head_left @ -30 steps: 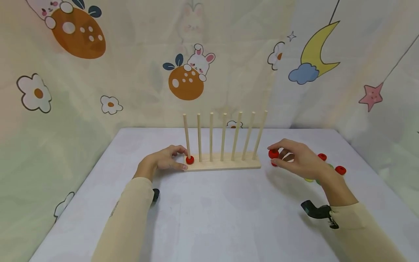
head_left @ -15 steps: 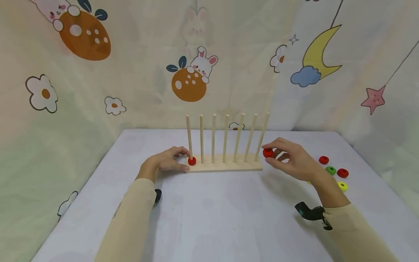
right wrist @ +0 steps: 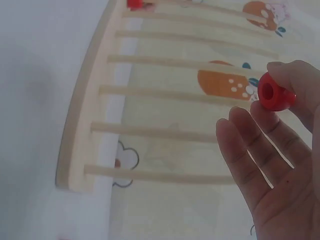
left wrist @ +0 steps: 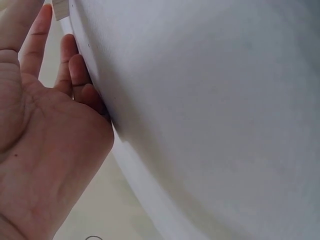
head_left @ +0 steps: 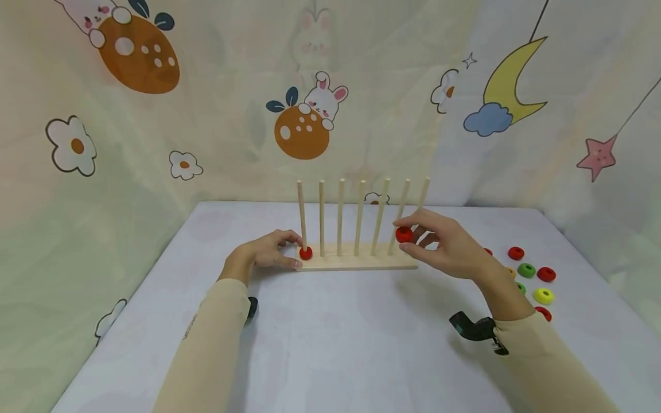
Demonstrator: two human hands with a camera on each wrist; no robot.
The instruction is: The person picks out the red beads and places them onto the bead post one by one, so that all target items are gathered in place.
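Note:
A wooden peg rack (head_left: pixel 356 262) with several upright pegs stands on the table. One red bead (head_left: pixel 306 253) sits at the foot of its leftmost peg. My left hand (head_left: pixel 265 250) holds the rack's left end, thumb at the front edge and index finger behind. In the left wrist view only a corner of the rack (left wrist: pixel 61 9) shows beyond the fingers. Between thumb and index finger, my right hand (head_left: pixel 439 241) pinches another red bead (head_left: pixel 404 234), raised in front of the rack's right-hand pegs. The right wrist view shows the hole in this bead (right wrist: pixel 274 94); the other fingers are spread.
Loose beads lie on the table to the right, partly behind the right forearm: a green bead (head_left: pixel 526 270), a yellow bead (head_left: pixel 543 296), a red bead (head_left: pixel 546 274) and several more. A patterned cloth (head_left: pixel 232 115) hangs behind the white table (head_left: pixel 330 344).
My right hand has carried the red bead leftward, from beyond the rack's right end to in front of its right pegs. More loose beads show. The left hand stays at the rack's end.

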